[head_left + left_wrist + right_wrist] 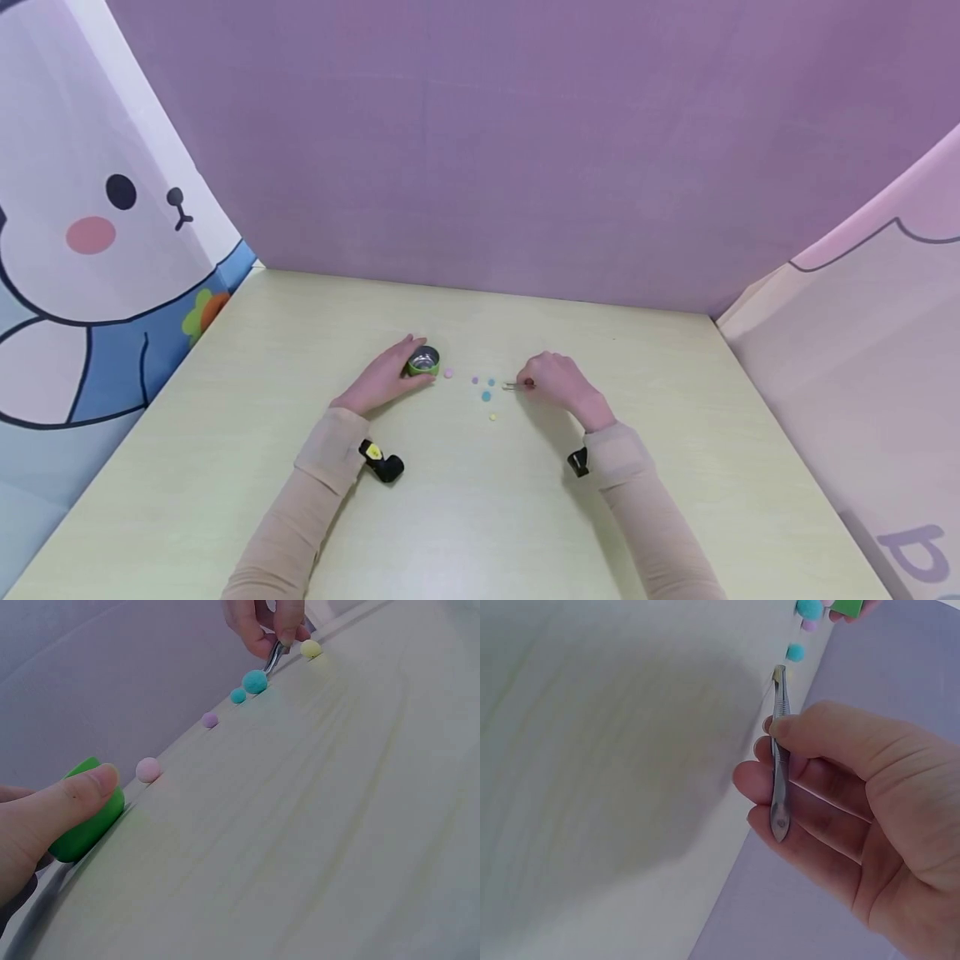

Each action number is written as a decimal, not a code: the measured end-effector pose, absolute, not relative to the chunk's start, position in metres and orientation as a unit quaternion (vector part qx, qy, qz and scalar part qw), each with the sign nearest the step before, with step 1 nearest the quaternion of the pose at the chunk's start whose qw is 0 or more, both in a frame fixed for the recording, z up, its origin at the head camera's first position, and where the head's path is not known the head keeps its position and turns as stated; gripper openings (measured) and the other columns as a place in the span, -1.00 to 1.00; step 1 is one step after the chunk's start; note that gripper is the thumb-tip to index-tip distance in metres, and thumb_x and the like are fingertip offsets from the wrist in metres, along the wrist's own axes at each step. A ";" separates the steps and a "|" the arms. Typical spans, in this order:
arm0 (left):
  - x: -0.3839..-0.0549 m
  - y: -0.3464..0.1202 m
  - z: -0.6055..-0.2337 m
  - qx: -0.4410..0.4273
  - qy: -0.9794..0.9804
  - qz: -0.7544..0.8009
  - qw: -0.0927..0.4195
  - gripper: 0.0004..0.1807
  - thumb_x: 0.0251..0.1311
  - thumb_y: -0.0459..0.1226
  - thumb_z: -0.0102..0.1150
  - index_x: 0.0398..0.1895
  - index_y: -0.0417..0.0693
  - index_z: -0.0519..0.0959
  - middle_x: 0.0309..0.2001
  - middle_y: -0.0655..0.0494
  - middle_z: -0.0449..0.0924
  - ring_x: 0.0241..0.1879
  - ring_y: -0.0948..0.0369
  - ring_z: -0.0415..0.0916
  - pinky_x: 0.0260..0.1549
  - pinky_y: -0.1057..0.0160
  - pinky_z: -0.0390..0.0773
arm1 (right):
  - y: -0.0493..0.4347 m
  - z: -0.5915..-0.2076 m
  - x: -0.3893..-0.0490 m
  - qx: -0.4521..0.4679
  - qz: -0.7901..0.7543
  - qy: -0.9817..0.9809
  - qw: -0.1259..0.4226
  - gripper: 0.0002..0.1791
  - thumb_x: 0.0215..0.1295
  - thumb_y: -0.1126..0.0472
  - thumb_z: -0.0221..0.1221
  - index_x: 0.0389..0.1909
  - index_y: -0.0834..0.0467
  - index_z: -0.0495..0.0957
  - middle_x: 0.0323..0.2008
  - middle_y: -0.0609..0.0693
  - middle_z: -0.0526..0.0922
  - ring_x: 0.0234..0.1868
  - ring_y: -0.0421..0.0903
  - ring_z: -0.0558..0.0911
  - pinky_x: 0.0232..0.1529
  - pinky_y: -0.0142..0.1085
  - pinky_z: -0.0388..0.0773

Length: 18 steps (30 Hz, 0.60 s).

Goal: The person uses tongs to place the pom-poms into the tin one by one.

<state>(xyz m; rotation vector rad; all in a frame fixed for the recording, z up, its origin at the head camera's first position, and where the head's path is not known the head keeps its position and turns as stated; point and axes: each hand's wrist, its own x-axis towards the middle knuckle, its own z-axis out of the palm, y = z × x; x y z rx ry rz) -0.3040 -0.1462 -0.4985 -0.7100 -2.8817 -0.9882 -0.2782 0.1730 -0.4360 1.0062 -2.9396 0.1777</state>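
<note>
My left hand (387, 377) grips a small green cup (423, 362) with a shiny metal inside, standing on the table. In the left wrist view its thumb lies over the green side (88, 829). My right hand (557, 382) pinches metal tweezers (781, 776) between thumb and fingers. A small yellowish piece (778, 675) shows at the tweezers' tips; its kind is hard to tell. Between the hands lie little fuzzy balls: a pink pompom (148, 770) beside the cup, a purple pompom (210, 720), a small teal pompom (238, 695), a larger teal pompom (255, 682) and a yellow pompom (310, 649).
The pale wooden table (465, 517) ends at a purple cloth backdrop (487, 150). Printed cloths hang at both sides, with a cartoon animal (97, 283) on the left one. Black wrist devices (384, 463) are strapped at the cuffs.
</note>
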 end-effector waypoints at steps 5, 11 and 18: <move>-0.304 -0.146 -0.499 -0.227 -0.922 -0.314 0.009 -0.12 0.23 0.08 0.27 0.49 -0.16 0.20 0.51 -0.35 0.09 0.47 -0.25 0.15 0.44 -0.25 0.22 | 0.172 -0.437 -0.279 0.325 0.054 -0.944 0.020 -0.63 0.16 0.43 0.25 -0.75 0.10 0.41 -0.66 -0.20 0.29 -0.57 -0.27 0.18 -0.56 -0.48 0.02; -0.305 -0.147 -0.500 -0.221 -0.923 -0.314 -0.001 -0.11 0.23 0.12 0.25 0.50 -0.11 0.19 0.53 -0.31 0.06 0.49 -0.23 0.13 0.45 -0.23 0.21 | 0.172 -0.438 -0.278 0.329 0.057 -0.942 0.031 -0.64 0.16 0.42 0.26 -0.74 0.10 0.44 -0.66 -0.21 0.30 -0.57 -0.28 0.20 -0.57 -0.47 0.05; -0.305 -0.147 -0.500 -0.218 -0.923 -0.316 -0.002 -0.11 0.22 0.12 0.26 0.50 -0.10 0.19 0.53 -0.30 0.06 0.49 -0.22 0.13 0.46 -0.22 0.21 | 0.172 -0.437 -0.277 0.329 0.057 -0.942 0.025 -0.66 0.18 0.41 0.27 -0.72 0.10 0.47 -0.64 -0.19 0.35 -0.56 -0.27 0.22 -0.57 -0.48 0.05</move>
